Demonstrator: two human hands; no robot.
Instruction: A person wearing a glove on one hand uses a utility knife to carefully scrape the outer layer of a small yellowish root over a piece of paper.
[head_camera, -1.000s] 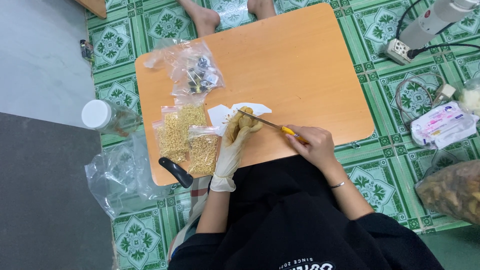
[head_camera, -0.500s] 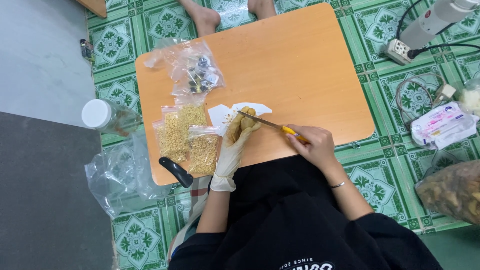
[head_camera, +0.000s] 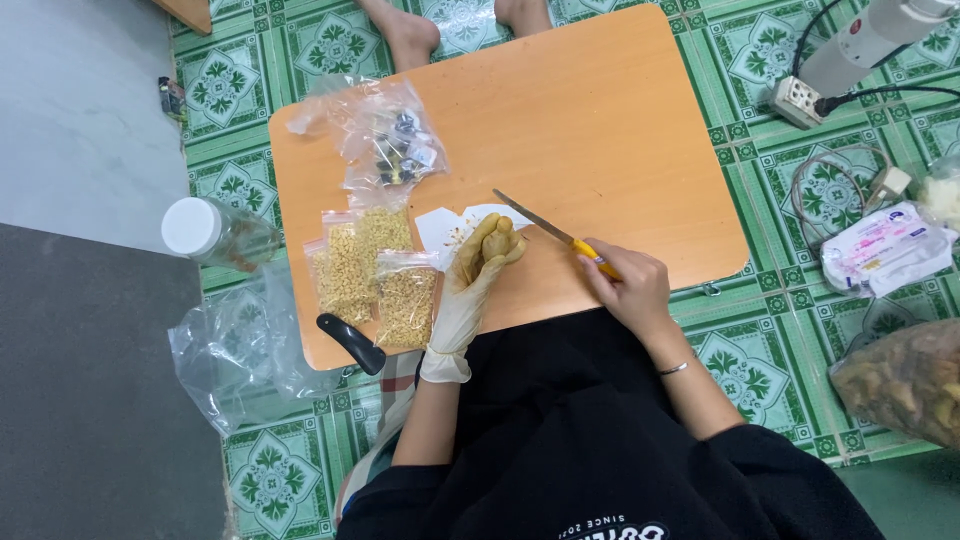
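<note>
Left hand: the left hand (head_camera: 487, 258) wears a pale glove. Its fingers are curled shut around a small yellowish piece, too small to tell what it is. It sits near the middle of the picture, just over a white paper (head_camera: 448, 228).
Right hand: the right hand (head_camera: 625, 288) is bare. It is closed tight on the yellow handle of a knife (head_camera: 552, 232). The blade points up and left, and its tip is just beside the gloved fingers.
Done so far: two small clear bags of yellow bits (head_camera: 375, 280) lie side by side at the lower left of the table (head_camera: 600, 120), and they look full. A few crumbs lie on the white paper.
Left to do: I think the piece in the glove is being cut now. A big bag of brownish pieces (head_camera: 905, 380) waits on the floor at the lower right, so there may be a lot more to cut.
Edges: the bags of bits lie close to the table's left and lower edge. A black handle (head_camera: 352, 343) sticks out over that edge.
Open room: the upper right half of the table is bare wood. A bag of small dark things (head_camera: 392, 145) lies at the upper left.
Floor: a jar with a white lid (head_camera: 215, 232) lies at the left, and a power strip (head_camera: 797, 100) sits at the upper right.
</note>
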